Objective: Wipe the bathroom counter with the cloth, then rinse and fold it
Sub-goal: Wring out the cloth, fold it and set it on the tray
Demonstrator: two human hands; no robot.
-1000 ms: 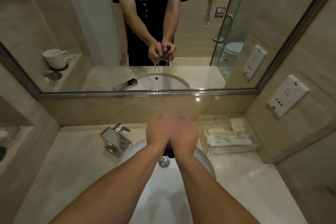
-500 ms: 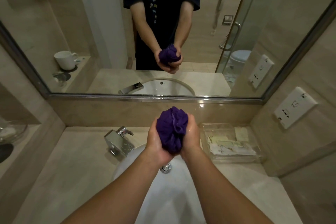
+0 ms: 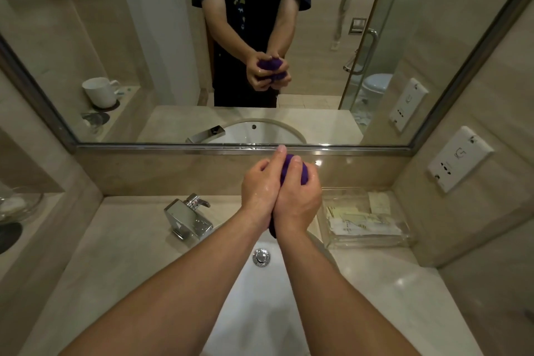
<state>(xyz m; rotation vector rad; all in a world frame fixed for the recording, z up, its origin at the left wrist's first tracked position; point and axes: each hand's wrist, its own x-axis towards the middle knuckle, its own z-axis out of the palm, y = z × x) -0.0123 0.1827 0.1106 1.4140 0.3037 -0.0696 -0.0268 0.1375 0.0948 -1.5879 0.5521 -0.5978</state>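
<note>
Cloth [image 3: 292, 172], balled up and purple, is sitting squeezed above the sink [image 3: 260, 306]. The left grip [image 3: 260, 191] and right grip [image 3: 297, 204] are both curling tightly round it, with tufts poking out above and below. Wringing it well likely means twisting in opposite directions, keeping low over the basin.

Cloth [image 3: 303, 175]: purple, nappy textile, matt.
Tap [image 3: 187, 217] and drain [image 3: 261, 257]: chrome-bright metal, mirror gloss.
Basin [image 3: 260, 312]: white, smooth, glazed look.
Counter [image 3: 121, 254]: beige veined stone, polished, reflecting lights.
Tray [image 3: 370, 240]: clear, glossy; glass or plastic undetermined.
Socket [image 3: 459, 159]: white plastic, smooth.
</note>
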